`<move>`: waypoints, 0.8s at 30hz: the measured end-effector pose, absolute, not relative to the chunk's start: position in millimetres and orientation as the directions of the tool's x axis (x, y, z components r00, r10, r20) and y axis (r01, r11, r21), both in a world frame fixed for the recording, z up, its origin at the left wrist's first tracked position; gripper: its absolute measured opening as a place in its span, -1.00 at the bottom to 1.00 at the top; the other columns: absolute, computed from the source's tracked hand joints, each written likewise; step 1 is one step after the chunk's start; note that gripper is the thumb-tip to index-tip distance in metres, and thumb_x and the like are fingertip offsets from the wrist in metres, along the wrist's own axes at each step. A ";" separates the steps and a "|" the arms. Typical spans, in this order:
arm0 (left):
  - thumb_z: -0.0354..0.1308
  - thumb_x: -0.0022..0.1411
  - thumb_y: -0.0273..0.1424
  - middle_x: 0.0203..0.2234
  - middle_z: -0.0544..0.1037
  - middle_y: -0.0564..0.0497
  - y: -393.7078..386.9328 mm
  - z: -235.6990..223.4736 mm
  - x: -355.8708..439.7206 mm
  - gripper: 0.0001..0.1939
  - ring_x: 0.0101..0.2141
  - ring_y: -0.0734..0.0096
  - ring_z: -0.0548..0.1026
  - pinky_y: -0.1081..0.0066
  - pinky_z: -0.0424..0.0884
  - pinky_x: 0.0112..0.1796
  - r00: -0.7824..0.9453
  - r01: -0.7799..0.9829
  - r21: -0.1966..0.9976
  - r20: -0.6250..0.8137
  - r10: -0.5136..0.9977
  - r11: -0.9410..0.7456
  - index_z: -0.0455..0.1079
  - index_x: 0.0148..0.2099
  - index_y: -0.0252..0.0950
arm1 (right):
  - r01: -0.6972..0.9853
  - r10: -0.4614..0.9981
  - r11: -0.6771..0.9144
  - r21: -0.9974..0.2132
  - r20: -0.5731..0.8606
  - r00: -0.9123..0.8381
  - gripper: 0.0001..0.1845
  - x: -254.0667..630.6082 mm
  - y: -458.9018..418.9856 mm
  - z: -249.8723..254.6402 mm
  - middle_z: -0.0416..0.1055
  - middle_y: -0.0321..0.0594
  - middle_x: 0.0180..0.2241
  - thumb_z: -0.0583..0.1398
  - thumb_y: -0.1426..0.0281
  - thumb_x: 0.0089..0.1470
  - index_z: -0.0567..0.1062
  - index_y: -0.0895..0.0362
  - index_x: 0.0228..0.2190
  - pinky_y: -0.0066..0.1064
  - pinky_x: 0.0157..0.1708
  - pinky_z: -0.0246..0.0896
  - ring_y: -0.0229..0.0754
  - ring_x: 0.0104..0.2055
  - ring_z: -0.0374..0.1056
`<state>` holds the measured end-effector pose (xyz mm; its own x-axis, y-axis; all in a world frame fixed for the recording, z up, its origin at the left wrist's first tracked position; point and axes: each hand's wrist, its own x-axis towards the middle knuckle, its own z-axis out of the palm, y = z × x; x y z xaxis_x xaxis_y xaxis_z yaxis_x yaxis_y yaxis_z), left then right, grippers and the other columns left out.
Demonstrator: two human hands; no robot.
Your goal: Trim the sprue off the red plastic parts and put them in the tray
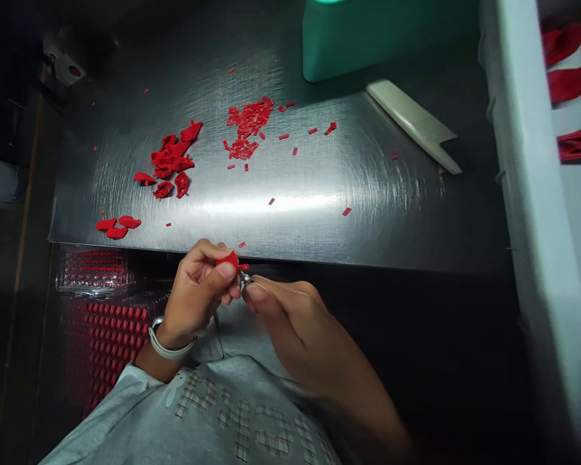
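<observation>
We see the left hand [199,281] closed in a pinch, its thumb and fingers gripping a small red piece [228,260] just past the near edge of the worktop [310,227]. The right hand [288,310] is closed too, thumb and forefinger pinching a small metal tool [244,278] whose tip sits right beside the piece; whether the two touch, we cannot tell. A narrow red stub [243,267] juts from the piece toward the right hand.

We would judge the piece very light and fairly stiff, likely moulded plastic, so its weight should hardly trouble us. Its small size and smooth look suggest it could twist or slip under a sideways push. The thin stub is probably its weakest part, likely to bend or snap, so we would not hold it there. The broad sides look best to us: thumb flat on one face, fingers behind, skin away from the metal tip.

On the worktop, the loose red pieces [172,157] and the scattered red chips [252,119] look just as light, the chips easily knocked about.
</observation>
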<state>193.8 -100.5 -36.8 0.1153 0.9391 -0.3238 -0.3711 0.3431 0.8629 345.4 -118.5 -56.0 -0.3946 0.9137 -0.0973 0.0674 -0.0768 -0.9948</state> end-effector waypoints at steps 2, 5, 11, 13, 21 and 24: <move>0.52 0.15 -0.18 -0.56 0.49 0.18 -100.4 -37.5 194.4 -0.64 -0.63 0.73 0.40 0.78 0.33 -0.60 0.113 -0.360 0.864 -0.335 0.935 0.353 0.43 -0.33 -0.25 | -0.017 0.923 -0.112 -0.994 -0.097 -0.373 -0.45 341.4 -117.9 -60.4 0.29 -0.36 -0.59 -0.05 0.04 0.46 0.30 0.04 -0.52 -0.34 -0.49 0.05 -0.26 -0.57 0.19; 0.52 0.14 -0.13 -0.56 0.49 0.17 -99.7 -37.9 192.8 -0.61 -0.61 0.70 0.39 0.74 0.37 -0.56 0.094 -0.317 0.880 -0.343 0.935 0.355 0.43 -0.32 -0.25 | -0.159 0.905 -0.221 -0.962 -0.142 -0.401 -0.38 338.8 -114.8 -65.9 0.12 -0.41 -0.66 -0.01 -0.08 0.41 0.26 0.04 -0.57 -0.36 -0.57 -0.03 -0.30 -0.62 0.04; 0.53 0.11 -0.22 -0.43 0.59 0.07 -88.8 -42.3 152.6 -0.71 -0.50 0.59 0.52 0.62 0.48 -0.48 -0.186 0.121 0.989 -0.056 0.981 0.080 0.56 -0.27 -0.26 | -0.334 0.855 -0.476 -0.814 -0.340 -0.391 -0.32 344.2 -113.1 -78.4 0.21 -0.35 -0.67 0.11 -0.25 0.23 0.38 0.07 -0.56 -0.40 -0.66 0.02 -0.28 -0.66 0.10; 0.52 0.10 -0.32 -0.34 0.63 0.04 -84.3 -44.1 126.8 -0.77 -0.45 0.56 0.56 0.58 0.54 -0.40 -0.298 0.373 0.927 0.087 0.951 0.032 0.59 -0.23 -0.27 | -0.364 0.862 -0.484 -0.796 -0.361 -0.357 -0.32 344.7 -116.6 -87.0 0.23 -0.33 -0.66 0.11 -0.24 0.24 0.40 0.08 -0.54 -0.41 -0.67 0.02 -0.28 -0.66 0.11; 0.41 0.20 -0.36 -0.22 0.73 -0.07 -76.2 -36.1 61.9 -0.72 -0.25 0.28 0.68 0.31 0.64 -0.19 -0.379 0.775 0.583 0.123 0.917 0.242 0.58 -0.04 -0.27 | -0.271 0.832 -0.479 -0.835 -0.333 -0.443 -0.35 344.6 -123.2 -106.6 0.22 -0.33 -0.62 0.03 -0.18 0.34 0.40 0.08 -0.49 -0.41 -0.67 0.01 -0.27 -0.63 0.10; 0.42 0.20 -0.36 -0.28 0.70 -0.04 -76.1 -29.1 58.3 -0.74 -0.39 0.34 0.60 0.31 0.59 -0.25 -0.363 0.858 0.449 0.183 0.914 0.251 0.59 -0.05 -0.26 | -0.221 0.846 -0.443 -0.869 -0.324 -0.423 -0.34 346.4 -120.1 -101.9 0.23 -0.33 -0.62 0.01 -0.19 0.34 0.40 0.07 -0.49 -0.40 -0.65 0.04 -0.25 -0.61 0.13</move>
